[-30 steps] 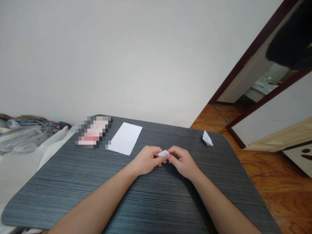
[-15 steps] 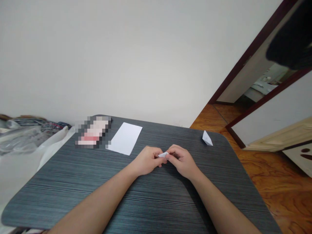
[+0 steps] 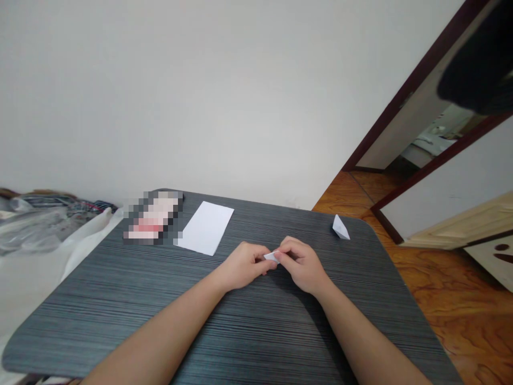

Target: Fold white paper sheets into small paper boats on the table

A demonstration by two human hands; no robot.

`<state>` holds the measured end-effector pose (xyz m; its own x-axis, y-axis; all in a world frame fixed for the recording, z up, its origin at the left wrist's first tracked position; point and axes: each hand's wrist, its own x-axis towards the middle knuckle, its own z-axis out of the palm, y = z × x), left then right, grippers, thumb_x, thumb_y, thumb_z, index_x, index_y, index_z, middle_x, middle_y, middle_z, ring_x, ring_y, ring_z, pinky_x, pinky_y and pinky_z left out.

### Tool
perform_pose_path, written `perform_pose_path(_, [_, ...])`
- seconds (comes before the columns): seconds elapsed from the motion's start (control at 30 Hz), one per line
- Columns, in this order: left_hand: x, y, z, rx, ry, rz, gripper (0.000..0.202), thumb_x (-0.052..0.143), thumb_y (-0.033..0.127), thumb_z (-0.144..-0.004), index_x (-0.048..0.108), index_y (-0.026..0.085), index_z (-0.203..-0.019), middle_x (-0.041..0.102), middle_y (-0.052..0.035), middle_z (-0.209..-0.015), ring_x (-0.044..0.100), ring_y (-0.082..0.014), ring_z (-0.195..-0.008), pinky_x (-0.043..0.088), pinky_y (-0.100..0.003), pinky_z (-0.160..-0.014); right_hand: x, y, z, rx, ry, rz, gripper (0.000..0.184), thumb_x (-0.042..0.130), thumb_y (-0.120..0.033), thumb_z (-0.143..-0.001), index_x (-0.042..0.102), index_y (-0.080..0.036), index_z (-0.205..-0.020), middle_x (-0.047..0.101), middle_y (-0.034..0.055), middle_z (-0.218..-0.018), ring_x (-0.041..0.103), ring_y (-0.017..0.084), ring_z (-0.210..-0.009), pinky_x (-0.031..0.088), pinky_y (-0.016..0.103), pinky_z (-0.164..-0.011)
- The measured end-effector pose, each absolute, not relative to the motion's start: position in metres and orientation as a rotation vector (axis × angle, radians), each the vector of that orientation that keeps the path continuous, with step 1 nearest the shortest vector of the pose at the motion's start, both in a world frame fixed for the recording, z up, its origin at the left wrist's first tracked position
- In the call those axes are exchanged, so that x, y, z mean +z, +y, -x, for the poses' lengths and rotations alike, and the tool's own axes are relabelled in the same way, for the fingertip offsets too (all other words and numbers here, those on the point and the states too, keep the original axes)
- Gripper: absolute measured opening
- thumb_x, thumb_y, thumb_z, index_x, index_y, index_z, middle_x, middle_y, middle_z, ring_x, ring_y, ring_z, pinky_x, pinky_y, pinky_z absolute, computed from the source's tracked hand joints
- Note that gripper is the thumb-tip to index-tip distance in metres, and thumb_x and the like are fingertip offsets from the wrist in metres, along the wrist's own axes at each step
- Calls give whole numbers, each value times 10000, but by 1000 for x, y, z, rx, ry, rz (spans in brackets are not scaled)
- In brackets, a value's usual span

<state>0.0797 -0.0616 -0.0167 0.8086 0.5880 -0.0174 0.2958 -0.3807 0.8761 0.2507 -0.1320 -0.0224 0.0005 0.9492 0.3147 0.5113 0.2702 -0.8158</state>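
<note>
Between the two hands, near the middle of the dark striped table [image 3: 120, 299], sits a small folded piece of white paper [image 3: 272, 256]. Only a sliver of it shows, a pale wedge poking out where the fingertips meet; the rest is hidden behind the fingers, so its full shape cannot be told. It is held just above, or on, the tabletop; which of the two is unclear.

The left hand [image 3: 242, 264] is curled, fingers bent inward, and pinches the left end of the paper between thumb and forefinger. The right hand [image 3: 301, 264] is likewise curled, its fingertips closed on the right end of the same piece, knuckles raised. The two hands nearly touch each other at the paper. Both forearms stretch back across the table toward the viewer.

Farther out, toward the far left of the table, a flat white sheet [image 3: 206, 228] lies on the surface, well apart from the hands. Just beside it, to its left, is a blurred pink and white object [image 3: 152, 218]. Near the far right corner of the table stands a small folded white paper shape [image 3: 340, 228], also well apart from the hands.
</note>
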Motion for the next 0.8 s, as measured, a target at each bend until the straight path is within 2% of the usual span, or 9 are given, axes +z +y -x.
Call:
perform_pose_path(0.27, [-16, -61, -79, 376, 618, -2014, 365, 428, 393, -872, 674, 144, -768, 642, -16, -626, 558, -103, -552, 355, -181, -508, -25, -132, -247, 690, -1585, 1373, 99, 552, -255, -843, 628, -197, -817, 579, 26, -760, 543, 138, -645, 422, 264, -591])
perform_pose_path(0.53, [-17, -61, -80, 388, 628, -2046, 292, 475, 345, -850, 680, 155, -763, 642, -10, -620, 559, -108, -560, 360, -186, -522, -20, -132, -248, 637, -1635, 1386, 127, 551, -213, -840, 631, -197, -742, 583, 19, -713, 547, 149, -671, 424, 282, -645])
perform_pose_path(0.7, [-14, -62, -80, 395, 643, -1880, 326, 464, 380, -849, 665, 138, -764, 658, -26, -667, 585, -116, -586, 411, -195, -555, -27, -132, -250, 678, -1560, 1423, 88, 565, -249, -833, 634, -201, -859, 593, 31, -804, 541, 142, -660, 416, 260, -590])
perform_pose_path(0.8, [-14, -62, -80, 404, 656, -1819, 301, 487, 372, -834, 662, 133, -780, 658, -28, -665, 593, -122, -598, 428, -201, -573, -27, -131, -251, 691, -1582, 1444, 95, 566, -241, -830, 624, -192, -774, 583, 15, -742, 527, 135, -640, 402, 250, -589])
